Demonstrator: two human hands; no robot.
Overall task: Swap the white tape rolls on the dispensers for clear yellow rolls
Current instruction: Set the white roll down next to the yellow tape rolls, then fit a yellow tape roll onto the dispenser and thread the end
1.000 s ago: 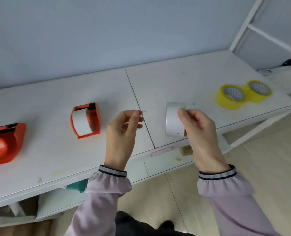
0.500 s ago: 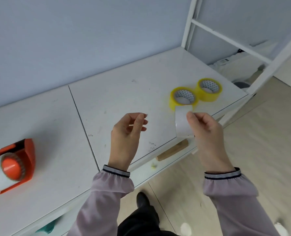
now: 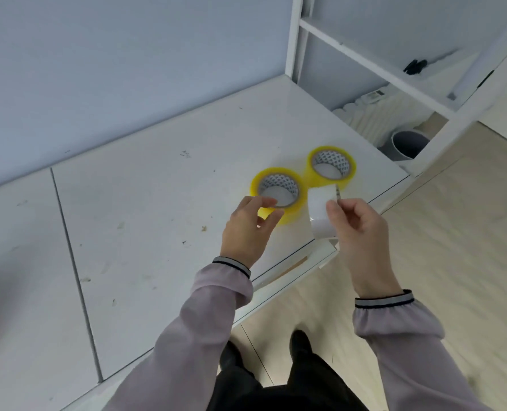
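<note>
Since half a second ago the left hand (image 3: pixel 246 229) has reached forward to the nearer yellow roll (image 3: pixel 279 195), and the orange dispenser has passed out of view to the left. That hand's thumb and fingers curl loosely over the roll's near rim, touching it, though whether they actually pinch it cannot be told. The right hand (image 3: pixel 356 223) has its grip closed on the white tape roll (image 3: pixel 322 213), thumb on the smooth, glossy outer face and fingers behind, holding it on edge in the air above the table's front corner.

Both yellow rolls lie flat on the table (image 3: pixel 145 203), side by side and touching or nearly so; the farther yellow roll (image 3: pixel 330 167) sits toward the right edge. Each is a translucent yellow ring around a core printed with a dark triangular pattern.

Made of glossy white panels, the tabletop has a dark seam between them and is speckled with small scuffs and crumbs. Pale lilac sleeves (image 3: pixel 213 307) end in striped ribbed cuffs. A white metal frame (image 3: pixel 365 57) rises at the table's far right corner, and pale wood-grain floor (image 3: pixel 453 232) lies beyond.
</note>
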